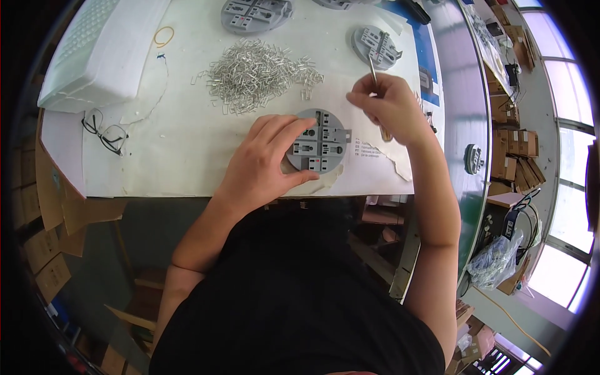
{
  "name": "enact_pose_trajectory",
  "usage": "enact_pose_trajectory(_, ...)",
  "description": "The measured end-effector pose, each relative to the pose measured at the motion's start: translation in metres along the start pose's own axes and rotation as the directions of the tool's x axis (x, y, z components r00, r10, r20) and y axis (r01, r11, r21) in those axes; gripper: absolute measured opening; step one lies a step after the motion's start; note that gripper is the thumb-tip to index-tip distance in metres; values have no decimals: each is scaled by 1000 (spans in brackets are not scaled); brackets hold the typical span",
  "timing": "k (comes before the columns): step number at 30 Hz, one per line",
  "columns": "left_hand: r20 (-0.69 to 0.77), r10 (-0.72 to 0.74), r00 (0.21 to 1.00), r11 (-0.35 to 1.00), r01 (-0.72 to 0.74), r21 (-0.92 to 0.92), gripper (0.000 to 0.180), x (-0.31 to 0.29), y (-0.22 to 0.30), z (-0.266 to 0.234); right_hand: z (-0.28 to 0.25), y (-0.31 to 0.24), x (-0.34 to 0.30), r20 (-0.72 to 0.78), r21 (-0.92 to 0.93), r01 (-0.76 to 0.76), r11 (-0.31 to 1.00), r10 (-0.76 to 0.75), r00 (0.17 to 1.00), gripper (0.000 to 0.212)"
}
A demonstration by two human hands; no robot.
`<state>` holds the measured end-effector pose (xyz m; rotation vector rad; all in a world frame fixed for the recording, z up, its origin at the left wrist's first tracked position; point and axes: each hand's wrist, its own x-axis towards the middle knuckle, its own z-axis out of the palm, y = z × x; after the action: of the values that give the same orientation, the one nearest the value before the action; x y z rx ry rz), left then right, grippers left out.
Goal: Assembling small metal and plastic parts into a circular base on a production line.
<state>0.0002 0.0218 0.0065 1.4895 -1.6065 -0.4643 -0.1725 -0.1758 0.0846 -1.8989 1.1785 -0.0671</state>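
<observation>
I am working remotely over a pale table [169,165], which is carrying everything listed here. A white foam block [106,53] is standing at its left side. A heap of bent metal clips [250,75] is lying beyond my hands. My left hand [259,156] is spreading its fingers wide across a round grey base [320,142], thumb at the near rim, and is steadying it. My right hand [397,109] is pinching its fingers narrowly around a slim metal tool [374,74]. The base is lying flat near the table's front edge, slotted face up. A second grey base [377,47] is resting at the upper right; whether the tool is touching it, I am not able to tell. I am judging the held base to be light, stiff plastic, probably somewhat slippery; its side tab [348,135] is looking like the weakest part. I am favouring opposite points of the rim, clear of tab and slots. A loose clip [306,94] is lying just beside the heap, presumably light and springy
</observation>
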Motion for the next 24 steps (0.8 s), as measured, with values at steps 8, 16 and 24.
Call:
enact_pose_trajectory(8,-11,15,1000,1000,-15,-15,79,1,-3,1,34,7,-9,-5,41,99,994,-99,995,22)
enact_pose_trajectory(16,0,-24,1000,998,24,-49,77,-1,-3,0,27,-5,-2,126,9,0,1000,-1,992,28)
enact_pose_trajectory(24,6,-15,1000,998,15,-56,76,1,-4,-1,22,1,-3,30,-143,97,985,-94,995,28)
